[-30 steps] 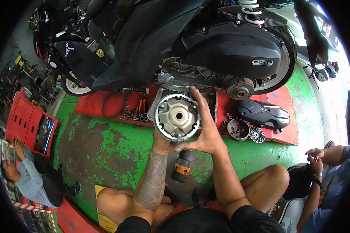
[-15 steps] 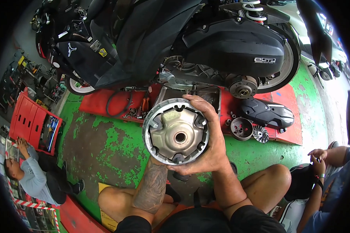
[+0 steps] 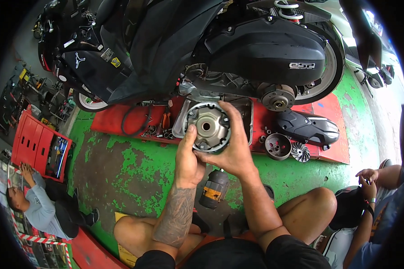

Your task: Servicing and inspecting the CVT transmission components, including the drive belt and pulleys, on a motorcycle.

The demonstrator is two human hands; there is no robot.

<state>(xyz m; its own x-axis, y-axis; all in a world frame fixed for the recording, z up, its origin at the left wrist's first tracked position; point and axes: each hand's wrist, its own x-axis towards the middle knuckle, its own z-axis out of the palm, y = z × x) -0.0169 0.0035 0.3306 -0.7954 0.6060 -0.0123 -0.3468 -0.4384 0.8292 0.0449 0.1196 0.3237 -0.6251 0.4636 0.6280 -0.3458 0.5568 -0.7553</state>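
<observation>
You hold a round, silver-coloured metal disc with a ribbed hub and a central hole [image 3: 213, 127] between your two hands, its inner face turned up toward you. Your left hand [image 3: 187, 159] is closed at the disc's lower left, the thumb laid over the front of the rim; its fingers are mostly hidden. Your right hand [image 3: 234, 145] curves around the right side, index finger reaching up to the top edge and thumb along the bottom, so the disc sits pinched within that curl.

Seen from above, the disc overlaps a grey metal rectangular tray [image 3: 247, 110] beyond it, on a low red platform [image 3: 104, 122]. To the left of the tray are pliers with orange-red handles [image 3: 166, 120] and a black looped belt [image 3: 125, 123]. Well to the right of your right hand are a dark, round metal drum [image 3: 277, 147], a silver finned disc [image 3: 300, 152] just beside it, and a black moulded cover [image 3: 306, 127] behind them. A black cylindrical tool with an orange-yellow band [image 3: 216, 188] is nearer to you, below your hands in view. The black scooter [image 3: 265, 54] stands past the tray.
</observation>
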